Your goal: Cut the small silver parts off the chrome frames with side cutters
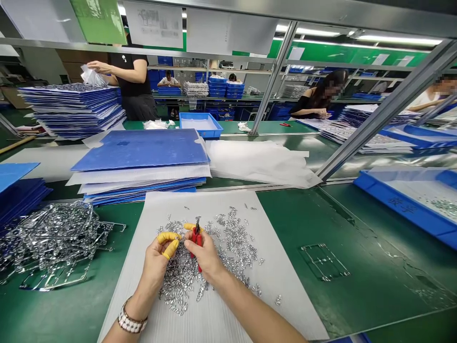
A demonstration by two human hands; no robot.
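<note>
Head view: red pliers [199,238] are clasped in right hand [210,257], left hand [156,259] is pinched shut, can't tell on what, and metal bits [174,290] at 6 o'clock could get scattered if nudged.

Tabletop [285,224] offers passage at three o'clock, around a small frame [323,259]; metal pile [57,240] blocks nine, sheet stack [143,151] eleven, post [385,111] two.
</note>
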